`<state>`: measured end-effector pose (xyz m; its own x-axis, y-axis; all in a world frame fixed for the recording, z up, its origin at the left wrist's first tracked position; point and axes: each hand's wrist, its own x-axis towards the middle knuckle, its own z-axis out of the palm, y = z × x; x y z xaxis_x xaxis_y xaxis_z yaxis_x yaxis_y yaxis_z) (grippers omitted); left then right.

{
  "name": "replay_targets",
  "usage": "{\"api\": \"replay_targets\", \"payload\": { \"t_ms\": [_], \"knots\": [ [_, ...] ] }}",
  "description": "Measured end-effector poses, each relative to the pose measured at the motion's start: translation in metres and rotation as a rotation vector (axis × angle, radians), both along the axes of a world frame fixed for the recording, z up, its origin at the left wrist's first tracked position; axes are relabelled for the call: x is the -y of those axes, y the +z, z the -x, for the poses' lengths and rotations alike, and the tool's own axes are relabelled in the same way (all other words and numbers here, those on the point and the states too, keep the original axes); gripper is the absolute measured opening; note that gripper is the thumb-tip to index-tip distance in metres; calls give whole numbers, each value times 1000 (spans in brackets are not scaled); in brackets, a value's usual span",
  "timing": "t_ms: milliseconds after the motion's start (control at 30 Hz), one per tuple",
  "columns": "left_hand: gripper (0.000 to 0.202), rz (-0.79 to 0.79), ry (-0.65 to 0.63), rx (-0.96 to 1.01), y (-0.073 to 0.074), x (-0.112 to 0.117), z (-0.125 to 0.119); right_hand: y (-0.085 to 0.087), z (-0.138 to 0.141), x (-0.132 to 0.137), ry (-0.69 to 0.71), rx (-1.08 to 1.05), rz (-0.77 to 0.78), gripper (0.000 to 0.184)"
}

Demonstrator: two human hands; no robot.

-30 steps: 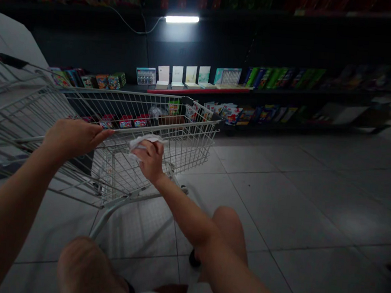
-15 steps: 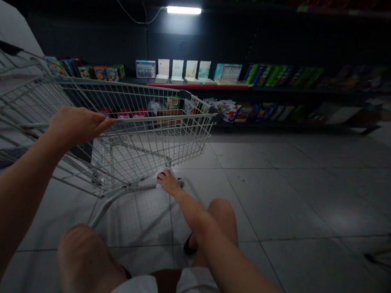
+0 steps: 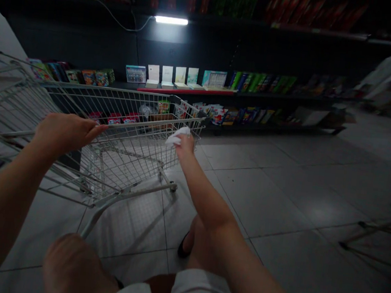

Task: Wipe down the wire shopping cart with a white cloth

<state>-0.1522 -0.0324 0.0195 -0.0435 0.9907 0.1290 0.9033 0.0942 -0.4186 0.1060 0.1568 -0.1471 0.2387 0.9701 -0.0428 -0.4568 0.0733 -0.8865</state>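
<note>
The right hand (image 3: pixel 184 146) mid-frame had its fingers shut on a soft, light white tissue (image 3: pixel 176 136), easy to pinch anywhere. At left, the left hand (image 3: pixel 63 132) lay on the wire shopping cart (image 3: pixel 125 94), fingers bent.

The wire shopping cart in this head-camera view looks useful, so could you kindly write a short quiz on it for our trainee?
1. True or false: the left hand rests on the top rim of the pale wire shopping cart.
2. What does the right hand hold? A) a crumpled white tissue B) a red box C) a green bottle
3. Fill in the blank: the long shelf-edge strip under the pale upright cards is ____.

Key: 1 true; 2 A; 3 red.
</note>
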Motion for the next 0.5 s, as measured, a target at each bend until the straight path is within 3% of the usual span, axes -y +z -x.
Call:
{"api": "replay_targets", "payload": {
  "t_ms": [100, 167, 200, 300, 400, 500],
  "knots": [
    [79, -11, 12, -62, -2, 2, 3, 28, -16, -19, -148, 167, -280, 41],
    [77, -13, 11, -105, -5, 2, 8, 26, -25, -21, -291, 454, -470, 37],
    [76, -16, 13, -125, -7, 3, 11, 16, -29, -20, -335, 624, -544, 34],
    [72, -9, 52, -173, -10, 4, 18, -44, -30, -4, -289, 1055, -641, 28],
    [68, 20, 109, -197, -7, 9, 21, -115, -22, 19, -204, 1403, -543, 24],
    [69, 33, 124, -215, 0, 17, 20, -153, -16, 48, -312, 1841, -477, 26]
  ]
}}
